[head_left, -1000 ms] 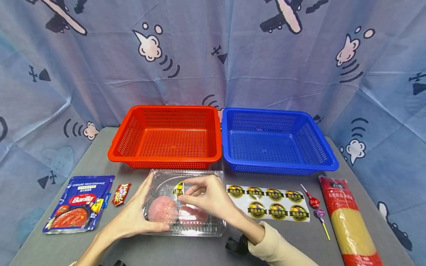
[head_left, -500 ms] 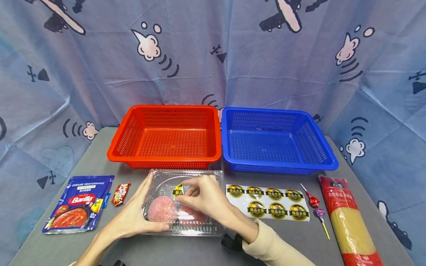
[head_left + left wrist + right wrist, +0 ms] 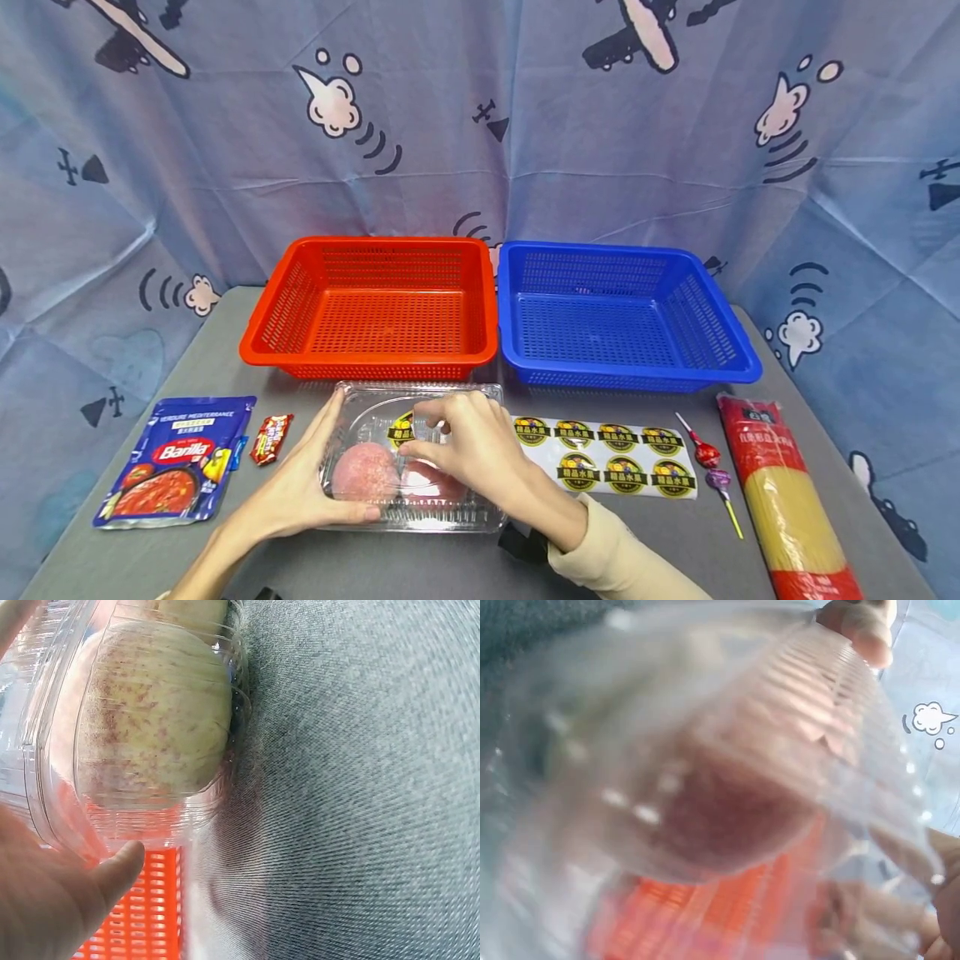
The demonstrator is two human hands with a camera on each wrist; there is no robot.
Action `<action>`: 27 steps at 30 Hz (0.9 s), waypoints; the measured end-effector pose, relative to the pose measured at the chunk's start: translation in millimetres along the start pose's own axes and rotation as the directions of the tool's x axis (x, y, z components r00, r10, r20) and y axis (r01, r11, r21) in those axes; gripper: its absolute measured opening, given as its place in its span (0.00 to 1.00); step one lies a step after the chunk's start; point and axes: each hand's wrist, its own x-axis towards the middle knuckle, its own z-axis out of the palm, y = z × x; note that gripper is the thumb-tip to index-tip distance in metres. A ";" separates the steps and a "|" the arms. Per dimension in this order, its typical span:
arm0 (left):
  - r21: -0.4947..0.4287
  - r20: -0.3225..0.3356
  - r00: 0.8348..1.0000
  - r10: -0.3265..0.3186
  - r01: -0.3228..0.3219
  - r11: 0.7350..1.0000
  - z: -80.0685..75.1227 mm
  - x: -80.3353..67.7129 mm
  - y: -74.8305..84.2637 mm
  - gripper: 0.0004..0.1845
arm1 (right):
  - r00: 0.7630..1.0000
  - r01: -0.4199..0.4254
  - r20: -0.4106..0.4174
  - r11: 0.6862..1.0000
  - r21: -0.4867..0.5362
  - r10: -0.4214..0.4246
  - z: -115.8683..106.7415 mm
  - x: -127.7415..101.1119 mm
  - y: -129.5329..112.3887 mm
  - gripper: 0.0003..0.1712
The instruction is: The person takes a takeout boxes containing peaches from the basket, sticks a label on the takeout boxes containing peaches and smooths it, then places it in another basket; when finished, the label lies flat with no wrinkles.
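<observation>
A clear plastic clamshell box (image 3: 487, 517) with two peaches (image 3: 365, 472) inside lies before the red basket. My left hand (image 3: 296, 492) holds the box's left side, thumb along the front edge and fingers toward the back. In the left wrist view the thumb tip (image 3: 124, 866) lies at the box wall. A round black-and-yellow sticker (image 3: 401, 427) is on the lid. My right hand (image 3: 472, 450) is over the lid's right half, thumb and index finger spread apart at the sticker's right side, nothing visible between them.
A red basket (image 3: 367, 360) and a blue basket (image 3: 637, 373) stand behind. At left are a Barilla sauce pouch (image 3: 176, 462) and a small red candy packet (image 3: 272, 439). At right lie a sticker sheet (image 3: 603, 457), two lollipops (image 3: 707, 454) and a noodle pack (image 3: 787, 500).
My right thumb and index finger were close together by the sticker and have moved apart, a little off its right edge. The left hand and box have stayed in place.
</observation>
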 end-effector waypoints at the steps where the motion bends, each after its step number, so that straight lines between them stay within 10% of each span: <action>1: 0.000 0.001 1.000 0.001 -0.001 1.000 0.0 0.1 0.1 0.78 | 1.000 0.013 -0.009 1.000 -0.010 -0.014 -0.6 0.6 -0.7 0.20; 27: 0.002 0.014 1.000 -0.009 0.009 1.000 0.4 -0.4 2.0 0.78 | 0.995 0.087 0.069 0.987 -0.132 -0.078 32.3 8.6 0.4 0.06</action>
